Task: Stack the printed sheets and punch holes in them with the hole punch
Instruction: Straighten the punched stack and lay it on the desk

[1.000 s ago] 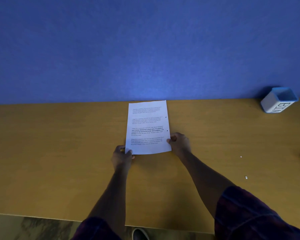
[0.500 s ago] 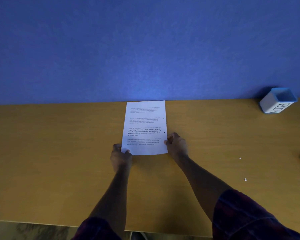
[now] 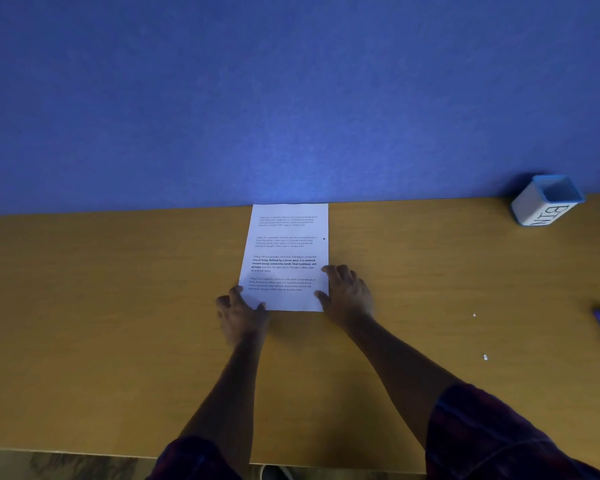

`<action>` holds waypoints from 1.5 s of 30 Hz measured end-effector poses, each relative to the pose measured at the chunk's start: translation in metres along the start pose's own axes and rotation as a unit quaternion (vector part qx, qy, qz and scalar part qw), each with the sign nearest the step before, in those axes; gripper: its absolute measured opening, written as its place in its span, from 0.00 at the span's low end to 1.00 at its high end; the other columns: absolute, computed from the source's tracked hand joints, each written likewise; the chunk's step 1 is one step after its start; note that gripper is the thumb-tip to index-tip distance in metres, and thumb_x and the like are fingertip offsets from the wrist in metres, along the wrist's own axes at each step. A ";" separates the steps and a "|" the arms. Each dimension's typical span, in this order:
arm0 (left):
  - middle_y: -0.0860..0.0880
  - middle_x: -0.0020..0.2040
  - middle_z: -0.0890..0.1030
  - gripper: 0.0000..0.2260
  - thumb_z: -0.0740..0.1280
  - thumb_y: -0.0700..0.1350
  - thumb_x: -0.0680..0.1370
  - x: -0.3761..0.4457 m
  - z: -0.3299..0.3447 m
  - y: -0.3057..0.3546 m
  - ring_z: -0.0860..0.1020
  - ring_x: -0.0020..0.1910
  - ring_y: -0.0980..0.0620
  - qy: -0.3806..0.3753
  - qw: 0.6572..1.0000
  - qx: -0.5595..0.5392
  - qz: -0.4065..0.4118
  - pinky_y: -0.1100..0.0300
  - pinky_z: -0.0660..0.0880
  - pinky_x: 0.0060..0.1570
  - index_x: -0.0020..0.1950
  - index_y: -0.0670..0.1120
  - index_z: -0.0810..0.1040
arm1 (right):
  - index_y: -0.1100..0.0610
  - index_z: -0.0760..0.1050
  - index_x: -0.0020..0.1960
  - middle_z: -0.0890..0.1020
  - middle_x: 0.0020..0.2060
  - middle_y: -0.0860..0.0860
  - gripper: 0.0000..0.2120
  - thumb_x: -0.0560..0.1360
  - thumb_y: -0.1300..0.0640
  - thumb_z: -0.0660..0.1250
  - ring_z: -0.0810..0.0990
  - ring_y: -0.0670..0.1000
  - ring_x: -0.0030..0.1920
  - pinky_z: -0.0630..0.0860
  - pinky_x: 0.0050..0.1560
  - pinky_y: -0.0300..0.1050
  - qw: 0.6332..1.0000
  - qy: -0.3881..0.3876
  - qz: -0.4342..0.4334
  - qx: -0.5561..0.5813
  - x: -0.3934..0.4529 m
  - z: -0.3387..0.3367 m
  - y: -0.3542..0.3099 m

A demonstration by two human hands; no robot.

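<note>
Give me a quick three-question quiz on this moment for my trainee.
1. True or false: the printed sheets already show a punched hole near their right edge.
2. Where does the white tub marked BIN stand? A) far right, by the blue wall B) beside the left hand
3. Which edge of the sheets does the right hand rest against?

Key: 1 true; 2 A; 3 the right edge, near the bottom corner.

The table [image 3: 118, 306] looks like smooth wood, yellow-brown, with a soft shine. The printed sheets [image 3: 286, 258] are thin white paper, flat and matt. The wall [image 3: 291, 98] behind is blue and looks like fuzzy cloth. The small bin [image 3: 544, 202] looks like smooth plastic.
</note>
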State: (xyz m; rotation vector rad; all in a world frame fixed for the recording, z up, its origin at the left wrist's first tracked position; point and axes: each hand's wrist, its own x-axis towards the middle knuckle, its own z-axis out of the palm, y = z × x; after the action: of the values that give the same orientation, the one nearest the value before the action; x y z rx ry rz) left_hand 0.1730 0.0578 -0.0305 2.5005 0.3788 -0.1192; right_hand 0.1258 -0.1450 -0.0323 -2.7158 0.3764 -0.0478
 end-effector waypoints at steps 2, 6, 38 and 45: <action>0.41 0.72 0.69 0.33 0.77 0.49 0.71 -0.002 0.001 -0.001 0.71 0.66 0.36 0.008 0.999 0.038 0.012 0.42 0.72 0.63 0.74 0.46 0.70 | 0.51 0.71 0.71 0.78 0.65 0.53 0.30 0.73 0.41 0.73 0.79 0.56 0.62 0.78 0.58 0.53 0.999 0.005 -0.051 -0.018 -0.002 0.001 0.001; 0.43 0.75 0.69 0.38 0.77 0.57 0.70 -0.005 0.003 -0.004 0.67 0.71 0.37 0.008 0.997 0.079 0.016 0.42 0.66 0.67 0.76 0.46 0.67 | 0.46 0.62 0.79 0.64 0.80 0.51 0.40 0.73 0.31 0.67 0.65 0.56 0.77 0.68 0.72 0.56 0.987 -0.085 -0.119 -0.069 -0.005 0.004 0.004; 0.50 0.73 0.76 0.30 0.74 0.60 0.72 -0.004 -0.005 -0.011 0.76 0.68 0.46 -0.048 0.970 0.208 0.115 0.48 0.67 0.65 0.69 0.46 0.76 | 0.51 0.49 0.83 0.47 0.84 0.50 0.35 0.83 0.38 0.55 0.49 0.51 0.83 0.56 0.79 0.53 0.981 -0.162 -0.069 -0.087 -0.003 0.006 0.008; 0.50 0.74 0.74 0.28 0.72 0.58 0.74 -0.007 -0.002 -0.008 0.76 0.66 0.44 -0.054 0.965 0.232 0.112 0.47 0.68 0.63 0.69 0.45 0.77 | 0.51 0.43 0.84 0.42 0.83 0.49 0.35 0.84 0.39 0.52 0.44 0.51 0.83 0.51 0.81 0.53 0.974 -0.191 -0.078 -0.090 -0.002 0.008 0.011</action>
State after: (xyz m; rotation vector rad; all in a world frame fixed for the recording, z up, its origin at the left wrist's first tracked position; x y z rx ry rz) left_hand 0.1640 0.0638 -0.0320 2.9609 0.0172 -0.2802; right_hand 0.1220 -0.1513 -0.0442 -2.8400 0.0551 0.4820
